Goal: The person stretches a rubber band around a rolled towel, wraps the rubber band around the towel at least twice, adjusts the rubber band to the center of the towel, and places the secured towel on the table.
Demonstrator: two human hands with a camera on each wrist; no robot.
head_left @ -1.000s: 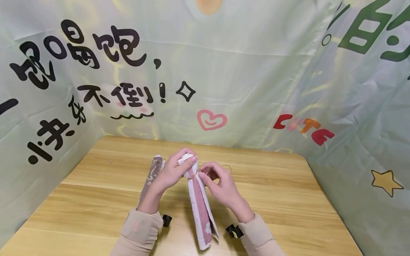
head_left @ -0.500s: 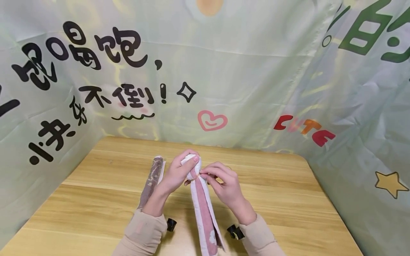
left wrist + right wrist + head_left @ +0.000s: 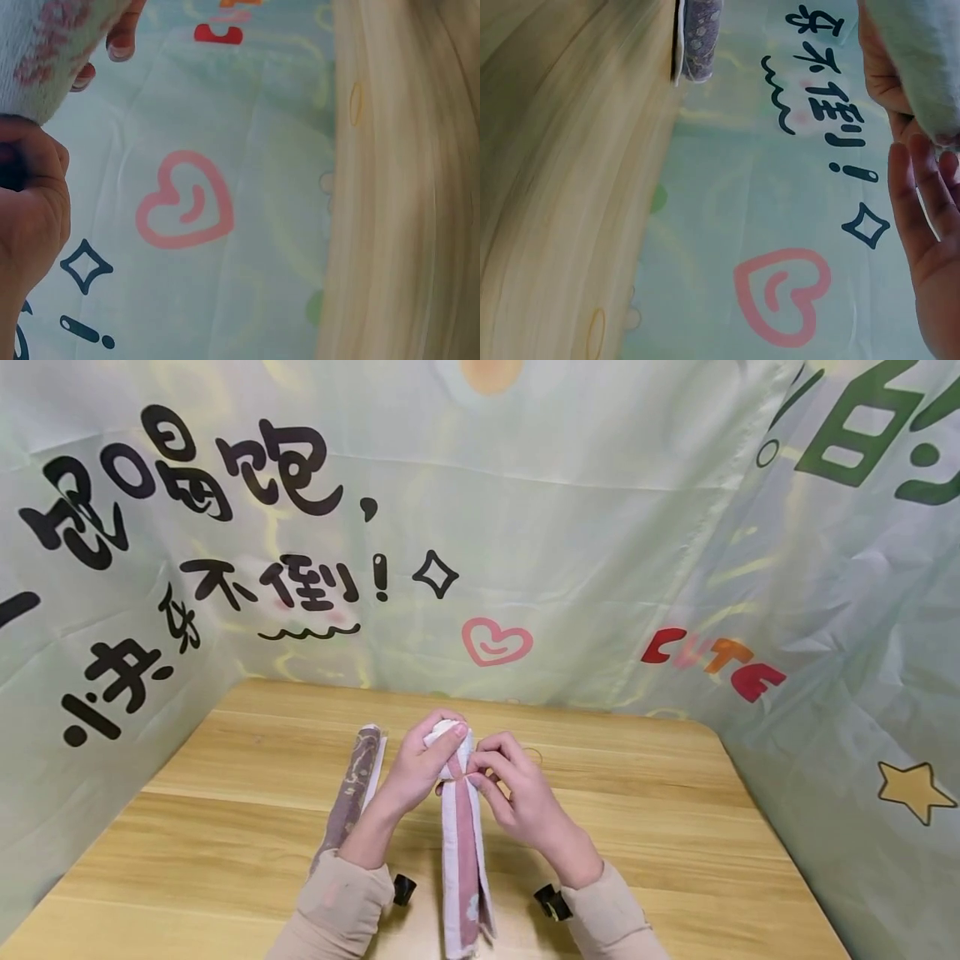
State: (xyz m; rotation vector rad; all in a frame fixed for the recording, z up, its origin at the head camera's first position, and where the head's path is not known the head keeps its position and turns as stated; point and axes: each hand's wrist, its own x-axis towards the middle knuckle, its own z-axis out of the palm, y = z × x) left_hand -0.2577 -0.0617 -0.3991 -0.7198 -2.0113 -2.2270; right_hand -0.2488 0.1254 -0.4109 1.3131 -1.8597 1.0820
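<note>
A folded pink-and-white towel (image 3: 467, 852) hangs lengthwise in front of me, its lower end toward the near side. My left hand (image 3: 422, 762) grips the bunched top, thumb across the front. Just under that hand a thin orange-yellow rubber band (image 3: 463, 774) cinches the towel. At this spot my right hand (image 3: 522, 789) pinches the band between thumb and fingertips. In the left wrist view the towel (image 3: 45, 60) rises out of the left hand (image 3: 34, 202). The right wrist view has the right hand (image 3: 930, 217) against the towel's edge, its grip partly hidden.
A rolled grey-purple patterned towel (image 3: 356, 777) lies on the wooden table (image 3: 637, 827), left of my left forearm. Another rubber band (image 3: 534, 753) lies behind my right hand. Printed cloth (image 3: 600, 568) walls in the table's back and sides. Black wrist mounts (image 3: 403, 889) sit by the cuffs.
The held towel's lower end swung right, then back left, and now hangs straighter. Both hands have shifted slightly right overall. My right fingers have bent more at the band.
</note>
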